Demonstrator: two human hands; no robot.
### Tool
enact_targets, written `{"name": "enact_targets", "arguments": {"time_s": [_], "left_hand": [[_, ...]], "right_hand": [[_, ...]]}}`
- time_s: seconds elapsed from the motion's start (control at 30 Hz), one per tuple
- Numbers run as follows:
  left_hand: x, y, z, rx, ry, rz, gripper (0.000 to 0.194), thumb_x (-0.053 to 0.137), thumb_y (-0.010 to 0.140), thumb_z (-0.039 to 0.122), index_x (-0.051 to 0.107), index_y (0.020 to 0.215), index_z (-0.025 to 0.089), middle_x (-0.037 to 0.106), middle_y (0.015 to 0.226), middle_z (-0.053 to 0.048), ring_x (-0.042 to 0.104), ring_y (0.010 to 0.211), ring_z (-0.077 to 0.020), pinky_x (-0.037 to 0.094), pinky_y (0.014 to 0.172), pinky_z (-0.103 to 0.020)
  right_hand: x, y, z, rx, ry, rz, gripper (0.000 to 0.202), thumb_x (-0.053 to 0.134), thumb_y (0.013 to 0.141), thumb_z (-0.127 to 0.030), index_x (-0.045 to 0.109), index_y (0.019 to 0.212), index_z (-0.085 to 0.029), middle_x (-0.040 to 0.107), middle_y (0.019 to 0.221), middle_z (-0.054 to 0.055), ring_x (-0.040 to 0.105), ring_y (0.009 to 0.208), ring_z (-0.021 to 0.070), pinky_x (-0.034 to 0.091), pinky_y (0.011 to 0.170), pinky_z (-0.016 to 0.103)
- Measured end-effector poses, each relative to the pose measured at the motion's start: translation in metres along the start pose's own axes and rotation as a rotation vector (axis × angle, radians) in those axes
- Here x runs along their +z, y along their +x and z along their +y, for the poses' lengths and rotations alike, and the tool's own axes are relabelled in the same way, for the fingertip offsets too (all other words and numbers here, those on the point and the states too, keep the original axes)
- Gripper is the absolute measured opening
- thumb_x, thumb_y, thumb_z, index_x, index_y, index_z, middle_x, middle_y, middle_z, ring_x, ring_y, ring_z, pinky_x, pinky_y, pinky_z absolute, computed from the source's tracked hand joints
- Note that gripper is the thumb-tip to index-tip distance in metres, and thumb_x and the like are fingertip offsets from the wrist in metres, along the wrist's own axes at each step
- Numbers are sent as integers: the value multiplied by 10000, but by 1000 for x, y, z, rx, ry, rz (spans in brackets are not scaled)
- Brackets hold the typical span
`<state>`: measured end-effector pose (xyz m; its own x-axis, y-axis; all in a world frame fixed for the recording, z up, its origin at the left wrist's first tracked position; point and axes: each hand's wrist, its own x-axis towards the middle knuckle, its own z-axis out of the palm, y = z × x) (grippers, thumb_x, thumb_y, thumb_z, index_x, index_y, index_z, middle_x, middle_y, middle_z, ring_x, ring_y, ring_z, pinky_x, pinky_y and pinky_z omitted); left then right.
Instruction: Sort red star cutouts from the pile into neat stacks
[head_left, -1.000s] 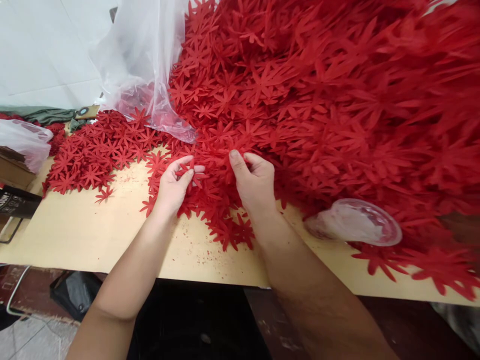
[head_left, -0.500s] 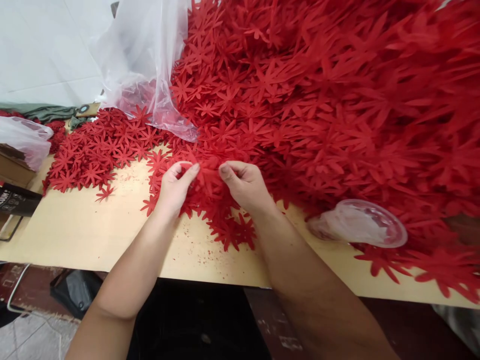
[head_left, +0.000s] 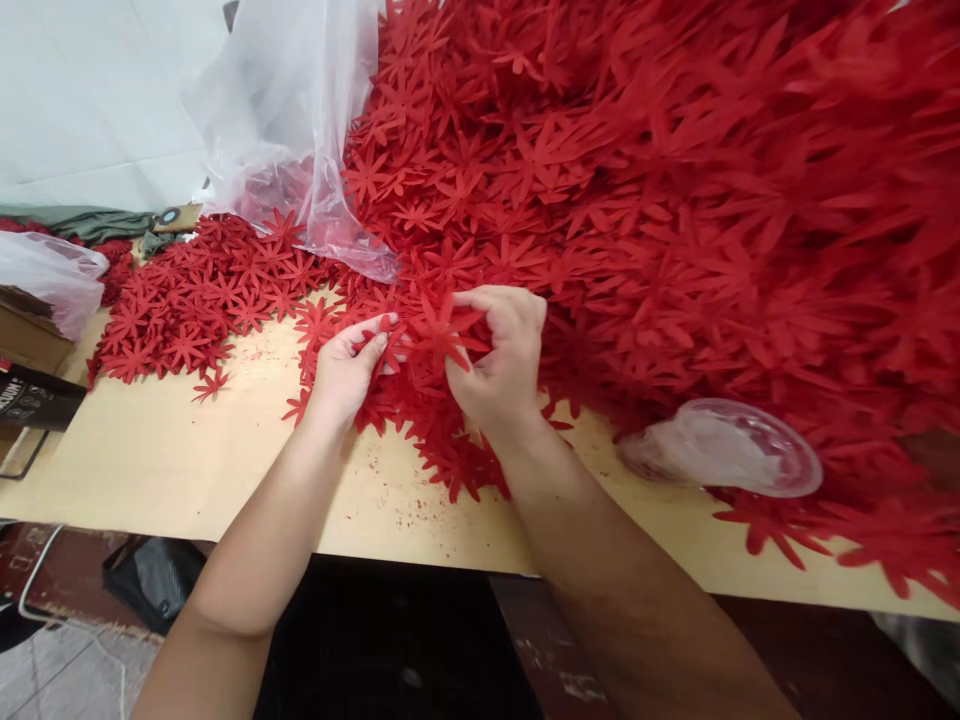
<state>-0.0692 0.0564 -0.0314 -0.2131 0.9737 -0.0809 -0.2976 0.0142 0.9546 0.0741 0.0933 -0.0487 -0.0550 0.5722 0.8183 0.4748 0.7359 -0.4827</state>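
A red flower-shaped cutout (head_left: 433,332) with long narrow petals is raised in front of me, over the near edge of the big red heap. My right hand (head_left: 504,355) curls round its right side, with petals between thumb and fingers. To the left, my left hand (head_left: 346,372) pinches red petals between thumb and forefinger. Whether these belong to the same cutout or to a second one, I cannot tell. Beneath both hands lie more loose red cutouts (head_left: 454,465) on the pale tabletop (head_left: 187,465).
A huge pile of red cutouts (head_left: 637,200) fills the back and right. A smaller pile (head_left: 191,300) lies left. A clear plastic bag (head_left: 292,130) stands between them. Right of my forearm is a clear plastic container (head_left: 720,450). Boxes (head_left: 34,340) sit at the left edge.
My right hand has risen and turned, its fingers now curled farther round the cutout. The cutout between the hands has spread into clearer view. My left hand has hardly moved.
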Motion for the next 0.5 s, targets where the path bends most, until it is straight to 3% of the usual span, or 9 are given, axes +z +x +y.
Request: {"name": "enact_targets", "arguments": {"time_s": [0.1, 0.2, 0.27, 0.37, 0.5], "left_hand": [[1, 2, -2, -23, 36, 32, 135, 691, 699, 209, 643, 810, 150, 593, 522, 61, 525, 440, -52, 426, 477, -179], [4, 2, -6, -10, 72, 67, 181, 726, 671, 264, 593, 726, 155, 573, 496, 68, 505, 411, -48, 410, 451, -175], [5, 2, -8, 36, 78, 70, 218, 740, 658, 289, 568, 688, 158, 560, 505, 72, 488, 421, -38, 406, 461, -172], [5, 1, -11, 90, 70, 69, 234, 742, 663, 299, 555, 666, 158, 526, 519, 80, 466, 445, -26, 385, 467, -161], [7, -2, -10, 46, 81, 17, 244, 637, 779, 368, 567, 676, 157, 549, 542, 55, 489, 453, -40, 386, 460, -169]], "right_hand": [[0, 0, -8, 29, 100, -55, 262, 497, 866, -436, 593, 980, -220, 611, 942, 72, 553, 940, 228, 415, 892, 437], [2, -3, -10, 175, 318, -161, 358, 435, 886, -515, 583, 1031, -223, 616, 951, 72, 576, 936, 208, 458, 859, 401], [5, -6, -10, 254, 450, -247, 398, 496, 850, -536, 567, 1077, -218, 611, 971, 75, 593, 912, 199, 489, 806, 371], [11, -10, -11, 309, 477, -312, 341, 650, 769, -415, 584, 1026, -202, 621, 948, 66, 608, 835, 185, 507, 749, 344], [14, -10, -12, 359, 472, -276, 94, 591, 797, -246, 612, 869, -189, 647, 845, 39, 616, 778, 160, 509, 748, 326]]}}
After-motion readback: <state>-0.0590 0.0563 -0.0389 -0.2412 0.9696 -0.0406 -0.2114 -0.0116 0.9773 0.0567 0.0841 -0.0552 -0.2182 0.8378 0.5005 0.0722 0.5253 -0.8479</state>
